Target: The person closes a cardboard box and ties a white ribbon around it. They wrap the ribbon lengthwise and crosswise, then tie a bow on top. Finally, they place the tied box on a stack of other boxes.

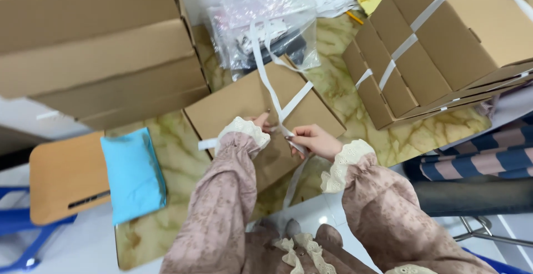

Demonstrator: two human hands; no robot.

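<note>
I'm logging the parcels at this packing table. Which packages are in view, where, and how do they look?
Brown cardboard box: centre, under both hands, white ribbon crossing it.
Flat brown boxes: stacked, upper left.
Ribbon-tied brown boxes: stacked, upper right.
Blue flat packet: left, soft.
Clear plastic bags: top centre.

The flat cardboard box (250,113) sits hemmed in: a tall stack of boxes (100,46) close on its left, clear plastic bags (266,24) touching its far edge, tied boxes (433,46) to the right. A strip of bare marble table (338,85) lies between box and tied boxes. Another stretch lies between the blue packet (133,174) and the box.
</note>
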